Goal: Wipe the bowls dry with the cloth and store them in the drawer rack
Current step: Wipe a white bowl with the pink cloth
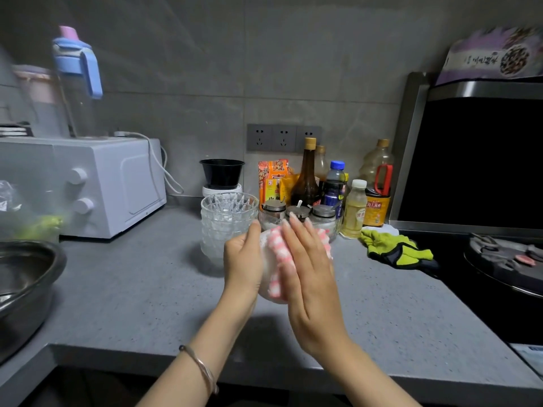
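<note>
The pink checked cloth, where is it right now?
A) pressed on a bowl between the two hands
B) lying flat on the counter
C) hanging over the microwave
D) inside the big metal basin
A: the right hand presses the pink checked cloth flat against a white bowl that the left hand grips from the other side.

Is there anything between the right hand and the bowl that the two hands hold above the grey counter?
Yes. The pink-and-white checked cloth lies between the right hand and the pale bowl, pressed on by straight fingers. The left hand grips the bowl directly. The drawer rack is not in view.
</note>
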The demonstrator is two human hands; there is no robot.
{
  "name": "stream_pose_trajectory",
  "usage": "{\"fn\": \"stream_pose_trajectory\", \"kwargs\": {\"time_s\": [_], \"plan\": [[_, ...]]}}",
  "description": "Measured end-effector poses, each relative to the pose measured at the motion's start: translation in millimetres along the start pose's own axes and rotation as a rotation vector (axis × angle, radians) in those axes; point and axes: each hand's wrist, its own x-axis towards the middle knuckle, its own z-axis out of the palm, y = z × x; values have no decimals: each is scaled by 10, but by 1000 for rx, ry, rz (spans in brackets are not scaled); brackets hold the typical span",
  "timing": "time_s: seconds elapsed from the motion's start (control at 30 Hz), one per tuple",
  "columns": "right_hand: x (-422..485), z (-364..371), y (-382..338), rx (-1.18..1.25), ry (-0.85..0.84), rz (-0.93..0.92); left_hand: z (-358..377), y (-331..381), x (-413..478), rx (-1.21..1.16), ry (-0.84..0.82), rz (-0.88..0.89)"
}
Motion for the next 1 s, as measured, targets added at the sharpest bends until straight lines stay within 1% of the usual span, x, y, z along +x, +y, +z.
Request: {"fn": "stream_pose_trajectory", "kwargs": {"time_s": [0.03, 0.07, 0.17, 0.2, 0.27, 0.33, 0.37, 0.43, 0.5, 0.53, 0.57, 0.6, 0.67, 0.7, 0.73, 0.77, 0.8, 0.9, 0.93, 0.97, 1.0], "plan": [[55, -10, 16, -11, 9, -10, 4, -3, -11, 9, -21, 9], [128, -46, 13, 39, 23, 35, 6, -4, -22, 8, -35, 15], [286, -157, 1, 432, 38, 332, 1, 11, -61, -83, -27, -21], [289, -162, 2, 500, 59, 407, 1, 15, -68, -135, -15, -40], [260, -131, 8, 566, 139, 527, 4, -7, -77, -245, -4, -80], [253, -119, -21, 646, 214, 642, 8, -58, -84, -301, -18, -136], [275, -128, -37, 689, 234, 684, 9, -95, -80, -300, -29, -164], [300, -173, 0, 715, 218, 729, -11, -153, -62, -275, -53, -192], [313, -227, 38, 643, 164, 724, -51, -183, 3, -126, -104, -170], [317, -238, 73, 631, 156, 691, -91, -188, 34, -13, -155, -171], [317, -242, 91, 651, 171, 635, -144, -163, 56, 89, -238, -210], [305, -240, 125, 662, 172, 537, -198, -126, 72, 138, -360, -317], [261, -237, 225, 558, 111, 298, -294, -55, 79, 79, -605, -649], [239, -230, 267, 461, 65, 190, -341, -21, 64, 25, -671, -755], [224, -231, 286, 364, 19, 112, -371, -11, 60, -31, -692, -801], [221, -234, 298, 285, -22, 62, -390, -25, 62, -69, -686, -801], [243, -251, 280, 235, -57, 37, -396, -45, 69, -83, -657, -764], [387, -310, 207, 138, -166, 91, -363, -99, 76, -51, -525, -567], [423, -323, 180, 65, -209, 98, -351, -102, 53, -24, -477, -515], [444, -332, 173, -42, -246, 63, -337, -98, 29, 8, -434, -470], [457, -337, 171, -154, -278, -10, -323, -91, 10, 36, -399, -423]]}}
